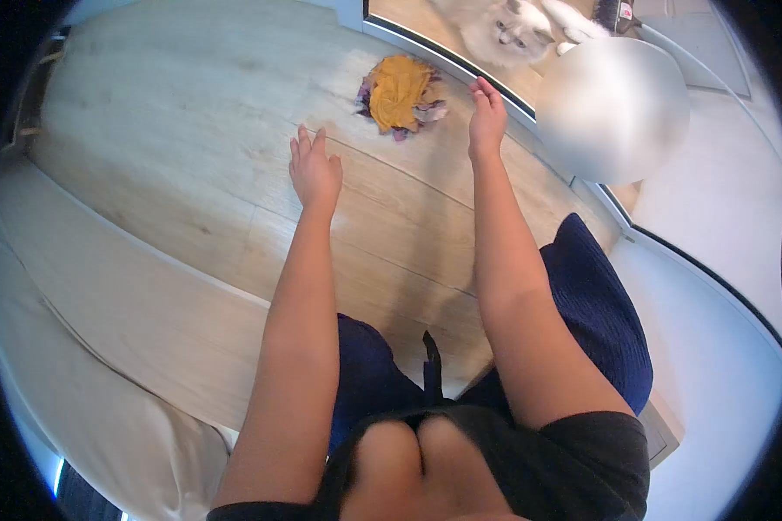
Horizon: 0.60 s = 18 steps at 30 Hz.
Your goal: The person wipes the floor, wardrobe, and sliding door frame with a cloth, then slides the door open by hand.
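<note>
A yellow-orange cloth piece (398, 91) with ragged purple and pale edges lies in a rumpled heap on the wood-plank floor (235, 165). My left hand (315, 176) is stretched out over the floor, below and left of the cloth, its fingers spread and nothing in them. On the other side, my right hand (487, 122) reaches forward to the right of the cloth. Its fingers are extended and it appears to hold nothing. Neither hand touches the cloth.
A white cat (508, 35) lies beyond a dark-edged frame (460, 65) at the upper right. Near it is a large, round, blurred white shape (614, 110). Pale beige fabric (122, 365) drapes along the left, and a white cabinet-like corner (665, 430) stands at lower right.
</note>
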Available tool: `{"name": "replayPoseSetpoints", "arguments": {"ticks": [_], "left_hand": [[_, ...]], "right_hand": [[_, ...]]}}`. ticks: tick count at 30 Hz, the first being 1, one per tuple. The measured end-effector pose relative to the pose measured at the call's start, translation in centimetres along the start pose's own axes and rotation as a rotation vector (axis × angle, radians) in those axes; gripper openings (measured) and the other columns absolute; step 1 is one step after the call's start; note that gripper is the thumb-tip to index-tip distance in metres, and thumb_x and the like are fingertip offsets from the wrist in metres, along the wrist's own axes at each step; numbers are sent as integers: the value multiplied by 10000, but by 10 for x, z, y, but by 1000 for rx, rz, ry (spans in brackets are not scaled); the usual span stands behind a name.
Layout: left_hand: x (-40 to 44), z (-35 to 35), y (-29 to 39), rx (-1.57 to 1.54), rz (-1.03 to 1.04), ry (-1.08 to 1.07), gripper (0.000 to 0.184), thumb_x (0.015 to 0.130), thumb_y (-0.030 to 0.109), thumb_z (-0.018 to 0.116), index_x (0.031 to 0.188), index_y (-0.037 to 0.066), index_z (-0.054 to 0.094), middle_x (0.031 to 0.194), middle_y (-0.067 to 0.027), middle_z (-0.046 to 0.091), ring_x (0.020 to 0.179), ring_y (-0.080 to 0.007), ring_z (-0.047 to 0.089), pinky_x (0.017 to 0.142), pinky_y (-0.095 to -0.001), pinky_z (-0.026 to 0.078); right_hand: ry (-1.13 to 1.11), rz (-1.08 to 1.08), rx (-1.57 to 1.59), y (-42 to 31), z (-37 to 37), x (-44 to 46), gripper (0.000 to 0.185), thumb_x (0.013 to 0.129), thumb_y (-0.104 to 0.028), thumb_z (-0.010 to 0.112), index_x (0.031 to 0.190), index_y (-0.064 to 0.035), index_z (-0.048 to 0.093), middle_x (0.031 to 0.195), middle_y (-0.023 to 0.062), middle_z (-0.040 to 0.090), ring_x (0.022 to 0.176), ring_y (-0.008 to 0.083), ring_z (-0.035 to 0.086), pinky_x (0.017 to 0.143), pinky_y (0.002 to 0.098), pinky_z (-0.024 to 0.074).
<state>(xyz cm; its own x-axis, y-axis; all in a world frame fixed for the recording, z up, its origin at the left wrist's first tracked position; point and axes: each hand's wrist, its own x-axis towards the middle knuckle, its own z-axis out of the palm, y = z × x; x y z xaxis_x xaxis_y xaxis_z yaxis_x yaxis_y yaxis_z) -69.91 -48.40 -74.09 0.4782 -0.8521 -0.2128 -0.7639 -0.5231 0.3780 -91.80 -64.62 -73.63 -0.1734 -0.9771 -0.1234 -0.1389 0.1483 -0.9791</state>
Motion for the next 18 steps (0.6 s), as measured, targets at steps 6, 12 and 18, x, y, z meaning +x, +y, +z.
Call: {"name": "replayPoseSetpoints", "arguments": {"ticks": [6,12,18], "left_hand": [[24,-1,-12,238,21,-218,908,682,260,791,1453,242,312,1533,-136,205,1350,-437,272,1079,-512,321],[34,34,-50,237,101,-206,1023,661,247,817,1481,316,208,1570,-22,103,1356,-531,142,1104,-485,328],[31,17,-21,182,-10,-289,1001,686,230,801,1483,303,199,1567,-50,101,1358,-529,131,1098,-477,349]], "right_hand": [[-483,-547,-907,29,57,-23,411,911,-353,489,1315,-277,509,1357,61,488,1290,277,414,1067,472,305],[-338,-652,-1150,71,80,-35,495,927,-475,415,1402,-339,390,1525,-8,273,1414,247,215,1116,571,156],[-121,-50,-1437,87,-114,-33,547,939,-431,410,1412,-158,381,1508,86,298,1390,320,256,1119,555,129]]}}
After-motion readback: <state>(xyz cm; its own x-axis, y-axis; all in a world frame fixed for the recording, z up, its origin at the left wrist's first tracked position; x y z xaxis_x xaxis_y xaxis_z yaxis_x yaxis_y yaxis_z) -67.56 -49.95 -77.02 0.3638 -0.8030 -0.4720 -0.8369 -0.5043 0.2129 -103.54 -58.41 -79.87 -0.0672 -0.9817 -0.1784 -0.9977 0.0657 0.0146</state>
